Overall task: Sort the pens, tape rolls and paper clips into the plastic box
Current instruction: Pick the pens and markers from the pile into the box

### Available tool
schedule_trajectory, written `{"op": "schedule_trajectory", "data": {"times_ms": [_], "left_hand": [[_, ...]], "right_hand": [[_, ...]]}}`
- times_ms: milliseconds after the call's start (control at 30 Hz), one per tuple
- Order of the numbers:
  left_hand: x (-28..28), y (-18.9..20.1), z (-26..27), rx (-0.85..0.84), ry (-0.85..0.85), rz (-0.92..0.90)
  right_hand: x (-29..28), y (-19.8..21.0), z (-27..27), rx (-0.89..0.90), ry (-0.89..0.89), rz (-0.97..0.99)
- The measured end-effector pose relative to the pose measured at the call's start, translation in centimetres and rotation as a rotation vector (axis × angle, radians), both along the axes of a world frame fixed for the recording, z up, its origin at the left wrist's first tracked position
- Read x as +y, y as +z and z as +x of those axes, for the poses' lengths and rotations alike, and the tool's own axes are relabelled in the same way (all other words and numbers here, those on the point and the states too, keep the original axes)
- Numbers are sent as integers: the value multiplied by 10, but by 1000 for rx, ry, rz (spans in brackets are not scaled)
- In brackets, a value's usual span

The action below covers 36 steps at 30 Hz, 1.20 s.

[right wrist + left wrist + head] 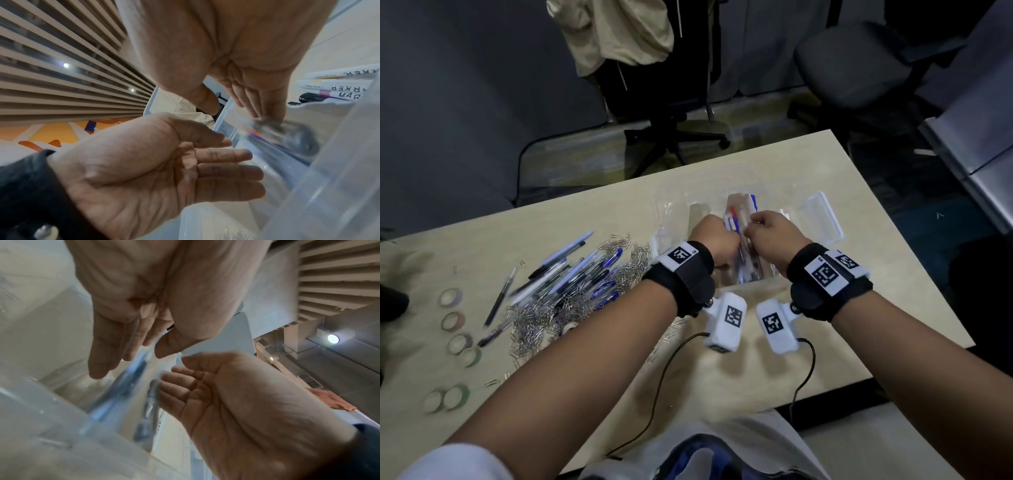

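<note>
Both hands are down in the clear plastic box [822, 219], over a compartment already holding pens [739, 219]. Left hand [714, 240] and right hand [774, 231] sit close together, palms facing; in the wrist views the fingers of both are straight-ish and relaxed, nothing clearly clamped. Blurred pens [123, 386] lie between and just beyond the fingertips [98, 369], so my read is release or tidying of a bundle, not a firm hold; whether any finger touches a pen, can't tell. A dark blurred lump [296, 138] just past the right fingertips [273, 113] is unidentifiable. Markers [339, 87] lie outside the box wall, off to the right of that hand. Remaining stock is well to the left of the left wrist: loose pens [571, 274] lying across a paper clip heap [537, 315], tape rolls [453, 322] further left on the table [859, 274]. Handling judgement: pens are light, stiff, smooth barrels that roll and slip; take several at mid-barrel, aligned parallel, and drop lengthwise into the slot. Clips are tiny, light, and tangle; scoop with cupped fingers rather than pinching, expect stragglers. Tape rolls are light and rigid; pinch across rim or hook through the core. Box walls are thin and probably flex; the box may slide if pushed.
</note>
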State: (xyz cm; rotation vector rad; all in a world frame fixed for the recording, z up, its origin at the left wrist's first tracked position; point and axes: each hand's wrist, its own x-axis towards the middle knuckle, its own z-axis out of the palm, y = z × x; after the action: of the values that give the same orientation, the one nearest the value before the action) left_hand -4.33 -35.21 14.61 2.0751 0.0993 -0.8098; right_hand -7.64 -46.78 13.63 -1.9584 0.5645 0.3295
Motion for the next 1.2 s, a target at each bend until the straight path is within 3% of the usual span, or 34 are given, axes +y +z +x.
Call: {"op": "schedule_trajectory", "data": {"times_ms": [200,433,867,1000,1200], "left_hand": [[17,-3,3,-71,75,-68],[79,0,17,-179,127,-94],[304,-30,40,-212,318,81],[350,-55,31,-197,287,197],[371,-95,23,-274,91,381]], "right_hand": [[2,2,-3,-40,9,-77],[33,6,2,-232,-1,-52],[158,7,19,-308,218,-60],[203,-5,26,-272,291,-69],[259,-35,41,-220,406,-174]]}}
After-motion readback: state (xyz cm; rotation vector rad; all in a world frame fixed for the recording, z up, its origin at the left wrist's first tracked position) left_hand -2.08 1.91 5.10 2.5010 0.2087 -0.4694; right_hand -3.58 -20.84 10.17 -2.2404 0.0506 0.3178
